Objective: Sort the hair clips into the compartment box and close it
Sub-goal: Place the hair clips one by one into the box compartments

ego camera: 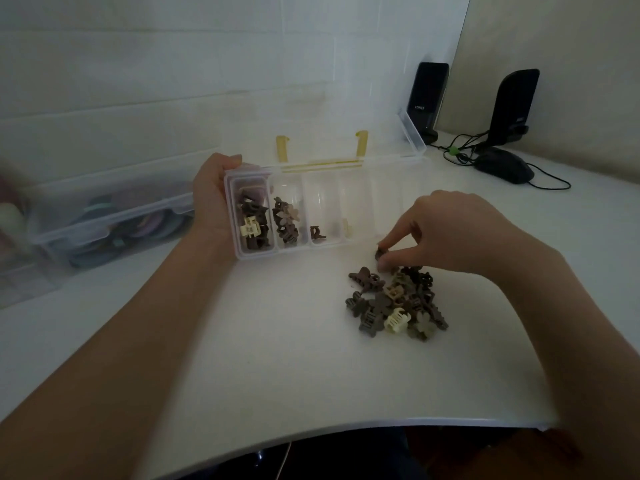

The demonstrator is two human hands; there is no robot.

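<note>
Left hand: the left hand (212, 199) is gripping the left end of the compartment box (323, 244), fingers curling round its far corner and palm lying against the end wall.
Right hand: the right hand (446, 230) is hovering over the far edge of the pile, thumb and forefinger pinching a small dark brown clip (381, 253) just above the counter (277, 358).
Compartment box: it is a clear plastic box sitting on the counter with its lid (346, 143) standing open behind it, two yellow latches (362, 143) showing on the lid.
First compartment: the leftmost cell is holding dark brown clips and one cream clip (250, 230).
Second compartment: it is holding brown clips with a pale flower-shaped clip (289, 213) lying on top.
Third compartment: a single dark clip (317, 233) is lying near its front wall.
Fourth compartment: something small and pale is showing at its front, too blurred to name.
Loose pile: the pile of hair clips (394, 303) is lying on the counter in front of the box's right half, mostly brown and grey-brown, with a cream claw clip (397, 320) at its near side.
Left of the box: a clear storage bin (110, 216) holding coloured hair items is sitting near the left hand.
Far right: two black speakers (427, 98) and a dark computer mouse (504, 165) with cables are resting by the wall.
</note>
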